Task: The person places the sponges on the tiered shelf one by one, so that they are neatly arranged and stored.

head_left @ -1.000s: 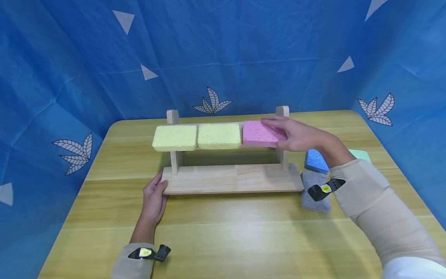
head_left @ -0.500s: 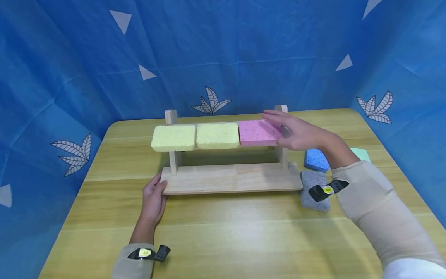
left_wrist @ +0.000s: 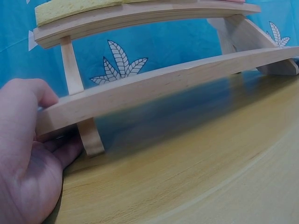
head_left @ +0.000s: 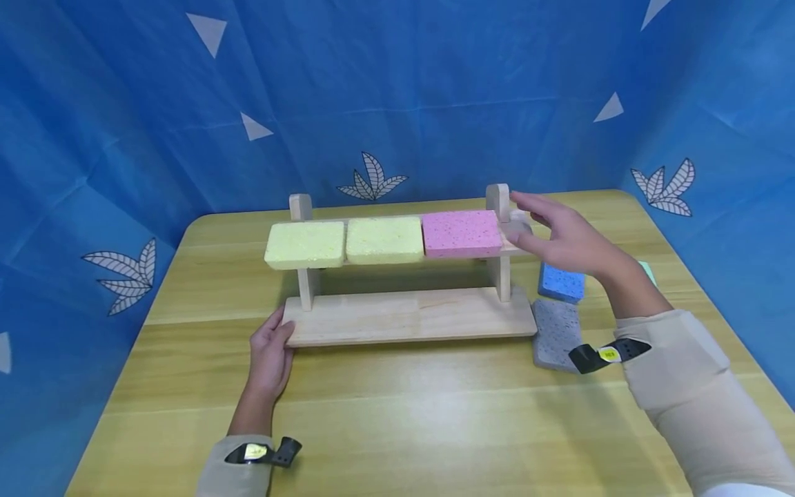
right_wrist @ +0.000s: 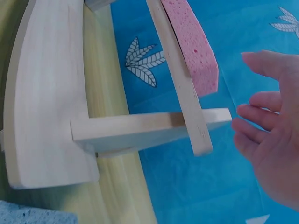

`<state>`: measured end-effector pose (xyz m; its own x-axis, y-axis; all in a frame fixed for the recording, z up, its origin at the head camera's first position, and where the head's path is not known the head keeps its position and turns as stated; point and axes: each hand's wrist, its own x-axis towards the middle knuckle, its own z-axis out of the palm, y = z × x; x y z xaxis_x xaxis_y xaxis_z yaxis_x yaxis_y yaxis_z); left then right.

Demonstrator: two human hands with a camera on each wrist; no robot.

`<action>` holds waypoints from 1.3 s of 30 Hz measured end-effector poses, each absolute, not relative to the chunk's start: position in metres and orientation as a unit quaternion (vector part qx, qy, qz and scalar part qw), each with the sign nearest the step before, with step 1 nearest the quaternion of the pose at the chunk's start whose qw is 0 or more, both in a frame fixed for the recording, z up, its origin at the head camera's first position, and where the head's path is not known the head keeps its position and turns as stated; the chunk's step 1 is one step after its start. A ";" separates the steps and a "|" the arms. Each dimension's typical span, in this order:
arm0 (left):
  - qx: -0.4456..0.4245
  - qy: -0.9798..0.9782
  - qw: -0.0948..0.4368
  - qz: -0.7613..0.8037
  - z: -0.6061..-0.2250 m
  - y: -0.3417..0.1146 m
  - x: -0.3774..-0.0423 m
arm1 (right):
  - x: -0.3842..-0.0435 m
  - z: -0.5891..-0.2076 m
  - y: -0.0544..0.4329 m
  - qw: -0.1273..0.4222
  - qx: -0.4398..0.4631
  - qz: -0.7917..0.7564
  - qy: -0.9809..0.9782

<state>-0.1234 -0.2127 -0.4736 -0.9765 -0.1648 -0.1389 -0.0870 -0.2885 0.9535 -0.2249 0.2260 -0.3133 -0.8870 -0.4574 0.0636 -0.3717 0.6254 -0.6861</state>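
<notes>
A two-tier wooden rack [head_left: 397,317] stands on the table. Along its upper shelf lie two pale yellow sponges [head_left: 304,244] and, to their right, a pink sponge [head_left: 462,233]. My left hand [head_left: 270,352] grips the lower shelf's left end; in the left wrist view the thumb is on top and the fingers [left_wrist: 70,150] are underneath. Beside the upper shelf's right end, my right hand [head_left: 562,235] is held with its fingers apart and nothing in it. The right wrist view shows a gap between that hand and the pink sponge [right_wrist: 194,46].
On the table [head_left: 404,421], right of the rack, lie a blue sponge [head_left: 562,283] and a grey sponge [head_left: 556,335]. A light green piece [head_left: 649,272] shows partly behind the right forearm. A blue patterned cloth [head_left: 397,83] hangs behind.
My right hand has let go of the pink sponge and moved right, off the shelf's end. The pink sponge stays on the upper shelf. The left hand keeps its hold.
</notes>
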 end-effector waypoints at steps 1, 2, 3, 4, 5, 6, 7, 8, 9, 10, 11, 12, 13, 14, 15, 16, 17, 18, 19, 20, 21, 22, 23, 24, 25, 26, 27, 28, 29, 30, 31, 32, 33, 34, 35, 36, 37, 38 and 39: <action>0.106 -0.595 0.026 -0.796 -0.473 -0.213 -0.124 | -0.223 -0.314 0.228 0.053 -0.224 -0.370 0.900; 0.106 -0.595 0.026 -0.797 -0.473 -0.213 -0.124 | -0.221 -0.314 0.230 0.048 -0.216 -0.372 0.901; 0.105 -0.593 0.027 -0.798 -0.473 -0.213 -0.124 | -0.219 -0.316 0.233 0.044 -0.207 -0.374 0.903; 0.105 -0.593 0.028 -0.798 -0.473 -0.212 -0.124 | -0.217 -0.317 0.235 0.039 -0.198 -0.374 0.905; 0.106 -0.592 0.030 -0.798 -0.473 -0.212 -0.124 | -0.215 -0.319 0.238 0.033 -0.190 -0.377 0.906; 0.106 -0.592 0.030 -0.798 -0.474 -0.212 -0.124 | -0.212 -0.321 0.240 0.027 -0.182 -0.379 0.907; 0.106 -0.592 0.030 -0.799 -0.474 -0.212 -0.125 | -0.210 -0.323 0.242 0.021 -0.175 -0.382 0.907; 0.106 -0.592 0.030 -0.799 -0.474 -0.212 -0.125 | -0.207 -0.325 0.245 0.015 -0.168 -0.386 0.907; 0.106 -0.592 0.029 -0.799 -0.474 -0.212 -0.125 | -0.204 -0.328 0.247 0.007 -0.162 -0.390 0.906; 0.106 -0.592 0.029 -0.798 -0.474 -0.212 -0.125 | -0.201 -0.331 0.249 0.000 -0.156 -0.396 0.905; 0.106 -0.592 0.029 -0.798 -0.474 -0.212 -0.124 | -0.198 -0.334 0.251 -0.008 -0.149 -0.400 0.904; 0.106 -0.593 0.028 -0.798 -0.473 -0.212 -0.124 | -0.194 -0.337 0.252 -0.015 -0.140 -0.402 0.905; 0.106 -0.593 0.028 -0.798 -0.473 -0.212 -0.124 | -0.191 -0.341 0.254 -0.022 -0.129 -0.409 0.903; 0.106 -0.593 0.028 -0.798 -0.473 -0.212 -0.124 | -0.187 -0.345 0.255 -0.027 -0.117 -0.415 0.902; 0.107 -0.593 0.029 -0.797 -0.473 -0.212 -0.124 | -0.183 -0.349 0.257 -0.032 -0.105 -0.424 0.899; 0.108 -0.593 0.029 -0.797 -0.472 -0.212 -0.124 | -0.179 -0.352 0.258 -0.037 -0.090 -0.434 0.896; 0.109 -0.593 0.030 -0.797 -0.472 -0.212 -0.124 | -0.174 -0.356 0.259 -0.040 -0.073 -0.443 0.892; 0.109 -0.593 0.030 -0.797 -0.472 -0.212 -0.124 | -0.170 -0.360 0.259 -0.044 -0.055 -0.455 0.888; 0.110 -0.594 0.031 -0.797 -0.472 -0.212 -0.124 | -0.165 -0.364 0.260 -0.049 -0.038 -0.467 0.882; 0.110 -0.594 0.031 -0.797 -0.472 -0.212 -0.124 | -0.161 -0.368 0.261 -0.054 -0.022 -0.478 0.877; 0.109 -0.594 0.031 -0.796 -0.472 -0.212 -0.124 | -0.157 -0.371 0.261 -0.059 -0.005 -0.486 0.872; 0.108 -0.594 0.031 -0.796 -0.472 -0.212 -0.124 | -0.153 -0.375 0.261 -0.064 0.012 -0.495 0.867; 0.108 -0.595 0.031 -0.796 -0.472 -0.212 -0.124 | -0.150 -0.379 0.262 -0.068 0.026 -0.503 0.861; 0.108 -0.595 0.031 -0.796 -0.472 -0.212 -0.124 | -0.146 -0.382 0.262 -0.072 0.039 -0.509 0.857; 0.108 -0.595 0.031 -0.796 -0.472 -0.211 -0.123 | -0.143 -0.386 0.262 -0.074 0.053 -0.513 0.854; 0.108 -0.595 0.031 -0.796 -0.472 -0.211 -0.123 | -0.140 -0.390 0.262 -0.075 0.066 -0.516 0.850; 0.108 -0.596 0.031 -0.795 -0.472 -0.211 -0.123 | -0.137 -0.394 0.262 -0.076 0.080 -0.518 0.848; 0.109 -0.595 0.031 -0.796 -0.472 -0.211 -0.123 | -0.134 -0.397 0.262 -0.076 0.091 -0.519 0.846; 0.108 -0.595 0.031 -0.796 -0.472 -0.211 -0.123 | -0.130 -0.401 0.262 -0.073 0.103 -0.518 0.846; 0.107 -0.594 0.030 -0.796 -0.472 -0.211 -0.123 | -0.127 -0.404 0.262 -0.071 0.114 -0.516 0.846; 0.106 -0.594 0.029 -0.797 -0.471 -0.211 -0.123 | -0.123 -0.408 0.262 -0.069 0.123 -0.514 0.846; 0.106 -0.594 0.029 -0.797 -0.471 -0.211 -0.123 | -0.120 -0.411 0.261 -0.069 0.129 -0.515 0.845; 0.105 -0.594 0.029 -0.797 -0.471 -0.211 -0.123 | -0.118 -0.414 0.260 -0.070 0.135 -0.513 0.845; 0.105 -0.594 0.029 -0.797 -0.470 -0.211 -0.123 | -0.115 -0.417 0.259 -0.068 0.141 -0.513 0.844; 0.104 -0.594 0.029 -0.797 -0.470 -0.210 -0.122 | -0.112 -0.419 0.258 -0.067 0.147 -0.511 0.844; 0.102 -0.595 0.028 -0.797 -0.470 -0.210 -0.122 | -0.110 -0.422 0.256 -0.066 0.153 -0.510 0.844; 0.103 -0.596 0.028 -0.796 -0.470 -0.210 -0.122 | -0.107 -0.425 0.255 -0.063 0.159 -0.509 0.844; 0.104 -0.596 0.028 -0.796 -0.470 -0.210 -0.122 | -0.105 -0.427 0.253 -0.059 0.165 -0.507 0.844; 0.104 -0.596 0.028 -0.796 -0.470 -0.210 -0.122 | -0.102 -0.429 0.252 -0.052 0.171 -0.503 0.846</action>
